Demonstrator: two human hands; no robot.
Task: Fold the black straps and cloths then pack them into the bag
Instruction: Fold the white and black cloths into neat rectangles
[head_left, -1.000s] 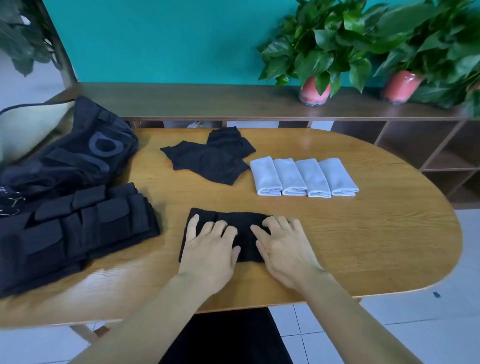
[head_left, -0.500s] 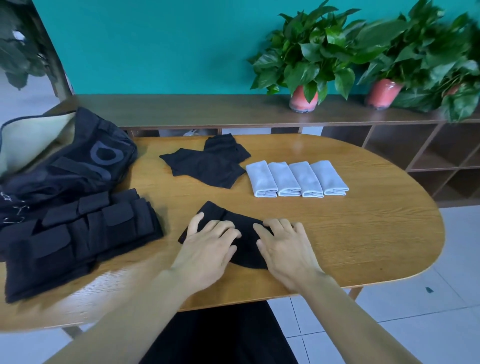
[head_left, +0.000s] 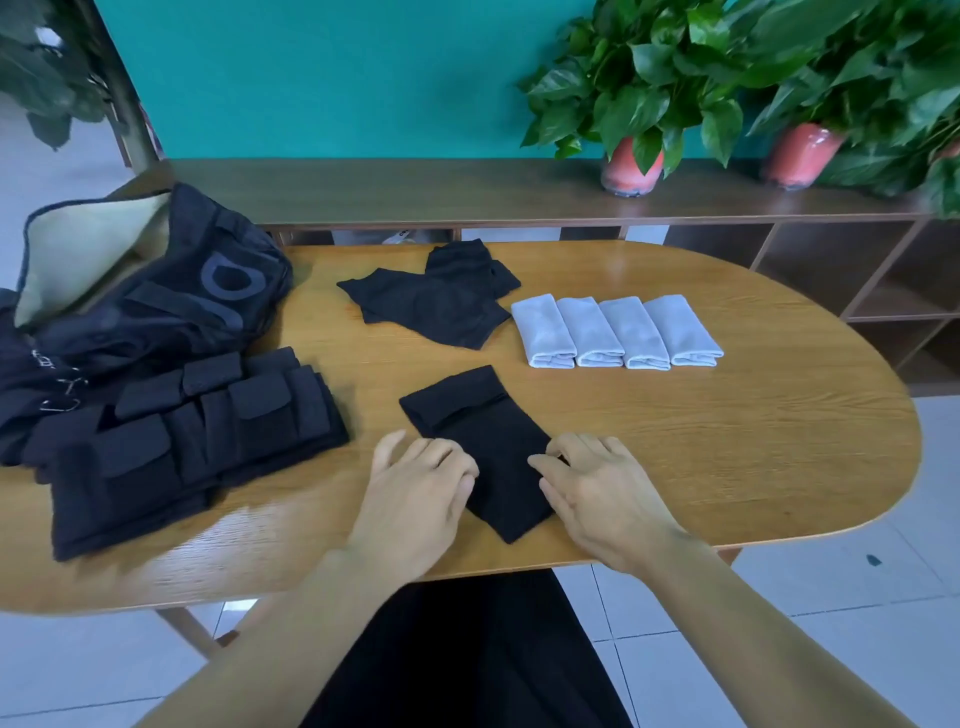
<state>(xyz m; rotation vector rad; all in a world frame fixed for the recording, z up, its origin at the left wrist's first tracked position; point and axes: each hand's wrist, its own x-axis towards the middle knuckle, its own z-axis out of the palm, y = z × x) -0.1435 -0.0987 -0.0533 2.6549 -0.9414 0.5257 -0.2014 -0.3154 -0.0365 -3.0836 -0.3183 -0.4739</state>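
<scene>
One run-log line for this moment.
black cloth: folded, table | left hand: touching its edge | right hand: touching its edge | bag: open

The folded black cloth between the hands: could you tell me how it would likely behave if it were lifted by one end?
The folded black cloth is thin fabric lying flat on the table, so it would probably droop. Its folded-over flap at the far end looks loose, so the fold may fall open. It seems light; either the left hand or the right hand could likely lift it alone.
</scene>
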